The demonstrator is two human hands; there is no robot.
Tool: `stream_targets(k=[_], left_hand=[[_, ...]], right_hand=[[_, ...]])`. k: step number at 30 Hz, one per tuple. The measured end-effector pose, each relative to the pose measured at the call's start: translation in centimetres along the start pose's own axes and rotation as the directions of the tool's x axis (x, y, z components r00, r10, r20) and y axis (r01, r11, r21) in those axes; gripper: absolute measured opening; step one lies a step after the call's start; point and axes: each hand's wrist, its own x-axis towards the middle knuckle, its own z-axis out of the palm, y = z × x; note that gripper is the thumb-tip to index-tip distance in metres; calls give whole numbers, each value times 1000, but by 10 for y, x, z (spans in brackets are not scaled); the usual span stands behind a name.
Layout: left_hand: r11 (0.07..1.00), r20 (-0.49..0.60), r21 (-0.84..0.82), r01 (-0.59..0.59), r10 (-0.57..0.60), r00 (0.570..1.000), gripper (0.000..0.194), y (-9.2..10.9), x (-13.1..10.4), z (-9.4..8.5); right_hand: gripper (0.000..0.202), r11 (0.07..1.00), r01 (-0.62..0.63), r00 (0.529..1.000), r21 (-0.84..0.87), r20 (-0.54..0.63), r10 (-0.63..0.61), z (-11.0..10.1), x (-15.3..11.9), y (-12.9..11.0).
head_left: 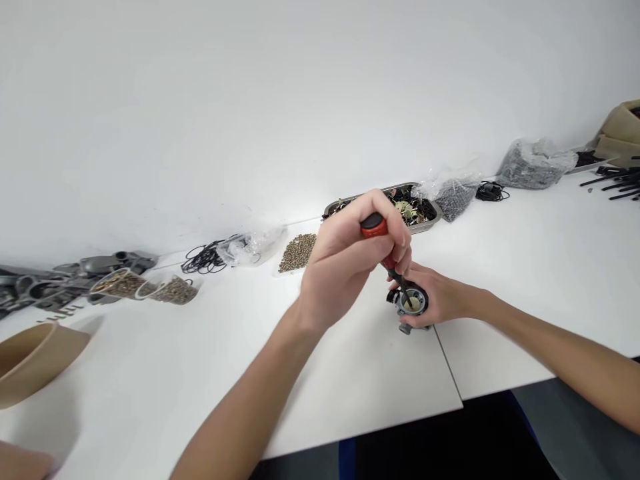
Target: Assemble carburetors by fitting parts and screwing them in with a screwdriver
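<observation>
A red screwdriver (374, 230) with a black end cap is gripped in my left hand (345, 260), fingers wrapped round the handle. Its dark shaft slants down into the round opening of a small grey metal housing (414, 303). Inside that opening a pale yellowish surface shows; the tip's exact contact is too small to tell. My right hand (434, 293) is closed round the far and right side of the housing, holding it on the white table (370, 373). A black part sticks out on the housing's left side.
Behind my hands stands a metal tray (425, 225) of mixed small parts. Brass-coloured pieces (297, 253) lie left of it. Plastic bags (535, 163), black cords (205, 259), tipped cups (175, 290), grey castings (100, 263) and a beige container (40, 360) line the table. Skin (23, 460) shows bottom left.
</observation>
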Motion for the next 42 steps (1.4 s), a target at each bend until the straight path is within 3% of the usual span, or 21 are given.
stream_targets(k=[4, 7, 9, 15, 17, 20, 23, 26, 28, 31, 37, 40, 42], left_hand=[[997, -124, -28, -72, 68, 990, 38, -8, 3, 25], [978, -248, -74, -193, 170, 954, 46, -16, 2, 36], [964, -269, -124, -234, 194, 943, 47, -18, 0, 37], [960, 0, -225, -164, 169, 986, 47, -13, -5, 28], [966, 30, -212, -146, 155, 987, 48, -13, -4, 27], [971, -140, -186, -151, 126, 982, 45, -17, 2, 31], [979, -408, -108, -174, 116, 905, 40, -23, 9, 38], [969, -523, -34, -244, 191, 830, 39, -27, 8, 45], [951, -511, -16, -309, 258, 820, 40, -29, 3, 47], [939, -434, -35, -342, 294, 851, 40, -29, -2, 44], [945, -216, -215, -246, 199, 956, 41, -30, 3, 32], [951, -144, -253, -176, 142, 979, 41, -30, 9, 28], [956, -153, -259, -138, 100, 983, 40, -28, 12, 21]], right_hand=[[44, 1000, 30, 1000, 7, -10, -30, 1, -1, 3], [42, 1000, 5, 1000, 20, 10, -5, 3, -1, 6], [41, 1000, 9, 1000, 18, 8, -9, 4, -2, 9], [38, 1000, 28, 1000, 8, -1, -28, 4, -2, 11], [37, 1000, 10, 1000, 12, 14, -10, 4, -1, 10], [42, 1000, 29, 999, 9, -23, -28, 5, -1, 10], [43, 998, 67, 996, 13, -66, -66, 7, -1, 12], [42, 997, 79, 995, 17, -63, -78, 8, -1, 14], [43, 996, 89, 994, 10, -64, -88, 8, -1, 15], [46, 995, 104, 992, 5, -68, -104, 8, -2, 18], [50, 995, 95, 992, -22, -82, -97, 10, -4, 23], [50, 995, 98, 991, -36, -87, -101, 8, -4, 19], [48, 992, 105, 991, -71, -81, -110, 4, -5, 12]])
